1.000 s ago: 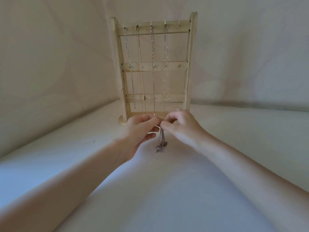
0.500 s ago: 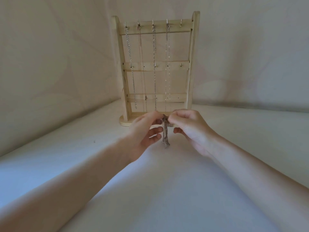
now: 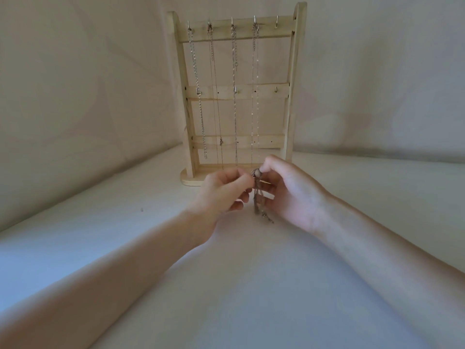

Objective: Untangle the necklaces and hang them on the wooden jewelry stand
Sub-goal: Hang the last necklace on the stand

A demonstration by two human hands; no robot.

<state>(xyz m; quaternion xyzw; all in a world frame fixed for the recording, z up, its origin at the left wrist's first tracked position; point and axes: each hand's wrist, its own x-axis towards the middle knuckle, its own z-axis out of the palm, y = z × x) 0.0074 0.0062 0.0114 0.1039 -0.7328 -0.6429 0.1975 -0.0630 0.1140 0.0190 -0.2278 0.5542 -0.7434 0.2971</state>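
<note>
Four necklaces hang on the wooden jewelry stand [image 3: 236, 94], one from each of the first four hooks of its top bar, counting from the left: the first chain [image 3: 197, 96], the second chain [image 3: 216, 96], the third chain [image 3: 234, 71] and the fourth chain [image 3: 255, 96]. The top bar carries five hooks in all, and the fifth hook [image 3: 276, 22], at the stand's 1 o'clock corner, is bare. Three crossbars span the two uprights; the middle one shows three small hooks. The stand sits upright on the pale surface [image 3: 226, 285], at 12 o'clock from the hands.

One tangled necklace [image 3: 259, 197] is off the stand, held just in front of its base. The right hand [image 3: 289, 195] pinches the top of this bundle between thumb and forefinger, other fingers curled behind it, and the chain dangles down with its lower end touching or nearly touching the surface. The left hand [image 3: 221, 195], at 9 o'clock of the bundle, has thumb and forefinger pressed together right against the chain; whether they actually grip a strand cannot be told. Two bare forearms reach in from 7 and 4 o'clock.
</note>
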